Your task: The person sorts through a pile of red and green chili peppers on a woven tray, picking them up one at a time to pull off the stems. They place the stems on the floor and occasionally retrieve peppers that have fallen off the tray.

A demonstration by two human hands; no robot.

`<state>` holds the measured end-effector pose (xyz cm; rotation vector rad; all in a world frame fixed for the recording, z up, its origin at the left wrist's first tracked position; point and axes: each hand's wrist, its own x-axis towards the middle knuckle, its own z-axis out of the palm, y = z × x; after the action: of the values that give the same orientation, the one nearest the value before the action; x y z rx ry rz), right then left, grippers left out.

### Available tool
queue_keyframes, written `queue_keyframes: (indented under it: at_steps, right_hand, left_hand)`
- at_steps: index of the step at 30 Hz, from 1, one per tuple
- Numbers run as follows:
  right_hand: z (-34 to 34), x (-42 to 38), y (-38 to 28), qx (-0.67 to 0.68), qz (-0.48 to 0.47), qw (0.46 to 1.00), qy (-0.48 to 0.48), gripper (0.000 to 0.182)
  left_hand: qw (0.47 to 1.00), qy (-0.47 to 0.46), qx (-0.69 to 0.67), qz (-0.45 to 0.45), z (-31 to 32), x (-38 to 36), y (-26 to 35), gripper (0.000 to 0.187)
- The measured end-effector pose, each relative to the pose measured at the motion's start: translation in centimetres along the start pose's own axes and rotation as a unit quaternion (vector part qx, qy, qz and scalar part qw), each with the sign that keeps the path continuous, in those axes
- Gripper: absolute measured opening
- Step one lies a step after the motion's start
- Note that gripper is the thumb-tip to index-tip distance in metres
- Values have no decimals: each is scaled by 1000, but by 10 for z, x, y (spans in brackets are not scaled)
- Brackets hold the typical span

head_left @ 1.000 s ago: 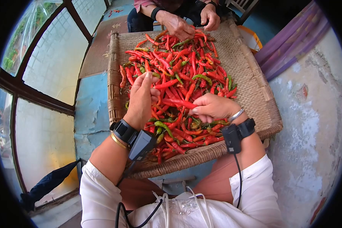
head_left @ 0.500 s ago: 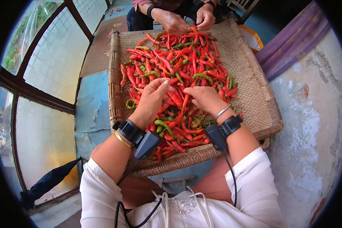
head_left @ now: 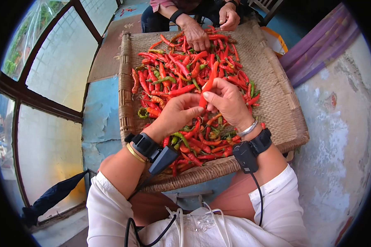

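Observation:
A long red chili pepper (head_left: 213, 75) is held up over the pile, pointing away from me. My right hand (head_left: 230, 106) grips it between thumb and fingers. At the near end of the same pepper, my left hand (head_left: 174, 117) closes thumb and fingertips; the very tip is hidden between them. Beneath both hands lies a heap of chili peppers (head_left: 181, 66), mostly red with several green ones. They rest on a woven tray (head_left: 270, 86) with a thick braided rim.
Across the tray, another person's hand (head_left: 196, 35) reaches into the peppers, while their other hand (head_left: 229, 17) stays by the far edge. Windows (head_left: 49, 61) line the left, with a dark folded umbrella (head_left: 55, 195) below. A purple curtain (head_left: 317, 45) hangs at right beside a worn wall (head_left: 329, 123).
Both my hands have come together, and a red chili pepper now shows in my right hand. The other person's hand on the left has moved down onto the pile; their two hands have separated.

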<state>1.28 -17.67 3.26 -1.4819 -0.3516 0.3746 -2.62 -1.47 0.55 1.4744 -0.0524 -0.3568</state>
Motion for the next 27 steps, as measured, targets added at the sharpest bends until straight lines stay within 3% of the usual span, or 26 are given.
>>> queue_keyframes:
  at_steps: [1, 3, 5, 9, 11, 13, 15, 16, 17, 19, 21, 22, 24, 25, 27]
  right_hand:
    - [-2, 0, 2, 1, 1, 1000, 1, 7]
    - [-12, 0, 6, -20, 114, 991, -64, 7]
    - [-26, 4, 15, -26, 124, 987, -101, 8]
    - [-43, 12, 15, -59, 200, 969, -129, 10]
    - [-57, 20, 17, 70, 115, 991, -3, 12]
    - [-57, 26, 1, 235, 46, 957, 166, 17]
    - [-71, 25, 6, 226, 42, 959, 166, 24]
    - [-76, 23, 15, 46, 77, 988, 126, 25]
    - [-79, 22, 22, -136, 110, 981, 82, 26]
    - [-79, 14, 33, -385, 78, 917, -67, 21]
    - [-70, 7, 37, -578, 105, 807, -68, 18]
    - [-67, 6, 41, -579, 106, 806, -68, 18]
    - [-62, 7, 50, -658, 121, 735, -112, 16]
    - [-61, 9, 48, -657, 120, 736, -110, 16]
    - [-59, 9, 41, -590, 74, 798, -98, 15]
  left_hand:
    - [995, -78, 33, -51, -2, -1, 0, 17]
    - [993, -87, 43, -67, 2, -3, -2, 14]
    - [987, -124, 68, -77, 3, -3, -9, 13]
    - [982, -96, 128, -99, 0, -2, -16, 20]
    - [982, -78, 144, -97, -1, -1, -15, 20]
    - [981, -59, 160, -95, -1, -1, -14, 21]
    - [984, -43, 132, -114, -1, -1, -14, 22]
    - [984, -43, 133, -114, -2, -1, -16, 22]
    - [983, -58, 133, -109, -3, 0, -19, 22]
    - [983, -74, 132, -102, -4, 1, -19, 22]
    - [980, -73, 168, -82, -3, 1, -17, 22]
    - [980, -74, 167, -81, -2, 1, -17, 22]
    - [981, -71, 156, -89, -2, 2, -16, 22]
    - [981, -72, 158, -88, -2, 2, -16, 22]
    - [981, -72, 173, -53, -1, 1, -19, 22]
